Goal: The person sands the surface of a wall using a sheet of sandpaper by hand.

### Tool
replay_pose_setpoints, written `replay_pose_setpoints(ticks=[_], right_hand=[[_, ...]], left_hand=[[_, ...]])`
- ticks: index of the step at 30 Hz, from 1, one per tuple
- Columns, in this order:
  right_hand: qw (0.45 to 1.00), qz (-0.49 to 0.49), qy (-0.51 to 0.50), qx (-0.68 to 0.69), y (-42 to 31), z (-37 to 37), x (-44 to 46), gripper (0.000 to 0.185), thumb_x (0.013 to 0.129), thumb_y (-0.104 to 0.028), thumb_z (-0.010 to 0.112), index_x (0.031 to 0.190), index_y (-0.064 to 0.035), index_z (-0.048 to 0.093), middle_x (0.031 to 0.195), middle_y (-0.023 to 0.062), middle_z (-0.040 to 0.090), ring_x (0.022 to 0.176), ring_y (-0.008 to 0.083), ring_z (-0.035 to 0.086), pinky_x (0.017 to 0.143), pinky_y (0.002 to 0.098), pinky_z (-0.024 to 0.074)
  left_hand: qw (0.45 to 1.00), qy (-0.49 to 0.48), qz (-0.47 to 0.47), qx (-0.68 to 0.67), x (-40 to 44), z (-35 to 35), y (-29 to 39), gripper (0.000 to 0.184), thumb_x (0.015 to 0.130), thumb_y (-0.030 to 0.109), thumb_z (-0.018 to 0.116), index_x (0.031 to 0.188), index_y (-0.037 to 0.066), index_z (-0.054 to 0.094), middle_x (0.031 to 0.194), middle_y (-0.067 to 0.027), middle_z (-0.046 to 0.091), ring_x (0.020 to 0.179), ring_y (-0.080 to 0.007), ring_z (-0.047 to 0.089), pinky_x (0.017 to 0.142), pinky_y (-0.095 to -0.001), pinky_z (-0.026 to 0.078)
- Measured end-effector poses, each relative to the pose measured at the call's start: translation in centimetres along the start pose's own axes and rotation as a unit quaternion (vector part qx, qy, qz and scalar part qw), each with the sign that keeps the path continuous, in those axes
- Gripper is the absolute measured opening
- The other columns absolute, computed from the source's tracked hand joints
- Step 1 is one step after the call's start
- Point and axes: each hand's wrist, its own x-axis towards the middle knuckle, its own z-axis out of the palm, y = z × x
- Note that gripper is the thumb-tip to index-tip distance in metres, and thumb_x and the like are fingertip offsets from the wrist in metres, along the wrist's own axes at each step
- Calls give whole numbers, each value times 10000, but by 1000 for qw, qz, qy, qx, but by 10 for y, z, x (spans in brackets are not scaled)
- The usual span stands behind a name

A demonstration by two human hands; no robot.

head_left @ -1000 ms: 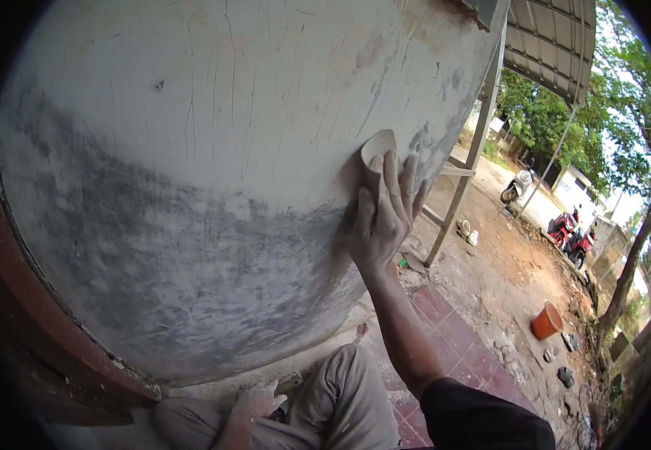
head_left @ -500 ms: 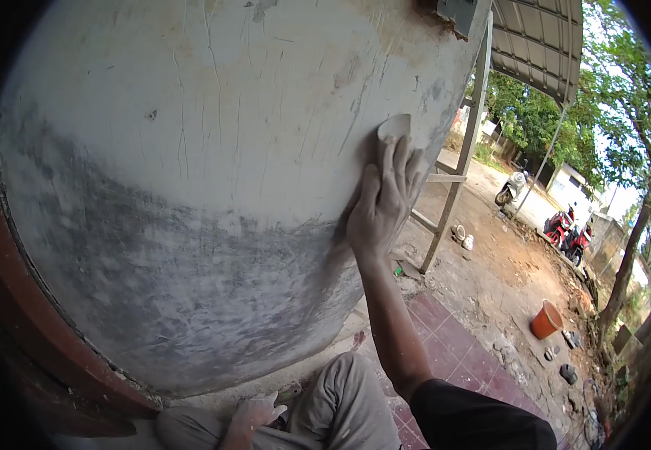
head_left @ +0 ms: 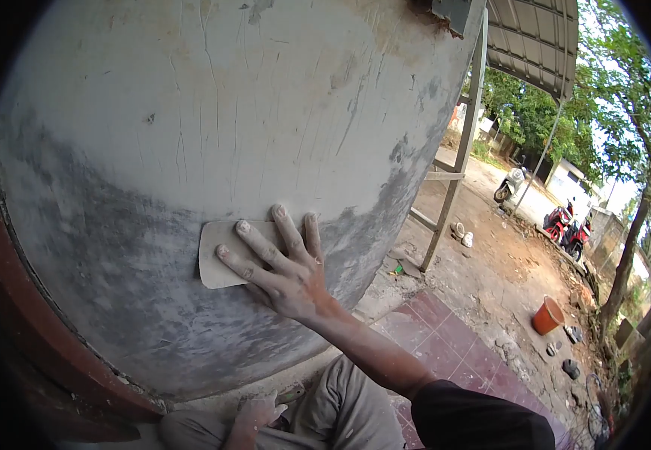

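My right hand (head_left: 284, 274), dusty with fingers spread, presses a pale sheet of sandpaper (head_left: 219, 251) flat against the wall (head_left: 138, 300). The sheet sticks out on the left past my fingertips, and the palm covers its right part. Under it the wall is dark grey and smudged, while the upper part is whitish with thin vertical cracks. My left hand (head_left: 258, 411), whitened with dust, rests low near my bent legs (head_left: 351, 401). Its thumb and fingers look apart and I see nothing in it.
A reddish-brown border (head_left: 21, 274) edges the wall on the left. Maroon tiles (head_left: 445, 337) lie to the right, with a wooden frame (head_left: 445, 202) beside the wall. Farther off are an orange bucket (head_left: 547, 315), shoes (head_left: 463, 235) and parked motorbikes (head_left: 568, 229).
My right hand has moved with the sandpaper from the wall's upper right edge down and left onto the dark area. My left hand has barely moved.
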Motion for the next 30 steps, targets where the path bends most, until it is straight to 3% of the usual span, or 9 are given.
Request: replay_pose_setpoints(ticks=[3,6,9,17,19,22,24,26,30], right_hand=[[954,236,179,-53,36,-9,10,427,980,-274,551,1398,-187,553,1534,141,396,1472,409,196,1198,550,70],[918,337,199,-60,33,-12,23,466,1018,-263,421,1443,-81,481,1587,220,243,1482,451,103,1187,555,90],[988,86,32,-125,6,14,-4,621,927,-623,496,1424,-249,513,1583,193,251,1483,443,69,1184,592,-31],[938,306,158,-41,22,-1,3,793,855,-702,529,1444,-172,491,1597,239,154,1488,438,43,1172,602,-17],[993,15,21,-112,3,6,-3,860,861,-721,504,1459,-105,458,1597,282,84,1493,438,-7,1170,587,-26],[993,34,13,-116,15,2,-10,783,827,-763,508,1440,-276,501,1583,227,216,1484,437,78,1178,585,-37],[981,161,5,-105,36,-14,1,825,809,-774,520,1449,-255,491,1581,244,204,1483,440,76,1180,579,-40],[925,308,220,40,54,-20,17,848,787,-787,533,1441,-247,503,1571,267,207,1481,446,76,1184,566,-46],[988,122,-6,-93,12,-10,-8,972,809,-781,517,1508,-119,379,1586,290,122,1484,460,-8,1144,626,-81]], left_hand=[[999,-22,-17,-21,-4,-1,6,725,925,575,499,1427,53,456,1339,-244,559,1244,-394,536,1036,-493,423],[999,41,32,-11,-5,5,0,675,908,546,542,1378,62,510,1156,-262,656,1102,-398,628,941,-497,491],[1000,13,8,15,-6,-5,4,685,906,545,548,1379,51,506,1179,-265,645,1128,-391,617,951,-495,485],[999,41,23,-1,-7,5,-2,697,902,545,556,1383,43,505,1167,-247,657,1074,-392,644,924,-504,498],[1000,26,14,8,-10,-5,3,704,902,549,555,1384,40,501,1181,-251,649,1095,-390,633,935,-504,492],[1000,15,-9,1,-10,-11,8,711,901,553,556,1384,34,497,1195,-255,641,1116,-388,623,948,-501,486],[1000,20,-17,-14,-9,-8,8,713,900,553,557,1383,31,497,1195,-254,641,1116,-388,622,949,-498,486],[998,53,26,-13,-10,-4,2,711,900,549,556,1386,33,496,1164,-249,656,1077,-394,638,936,-495,493],[999,43,24,10,-7,-4,-4,722,903,563,539,1395,37,489,1138,-249,665,1058,-399,645,924,-494,497]])
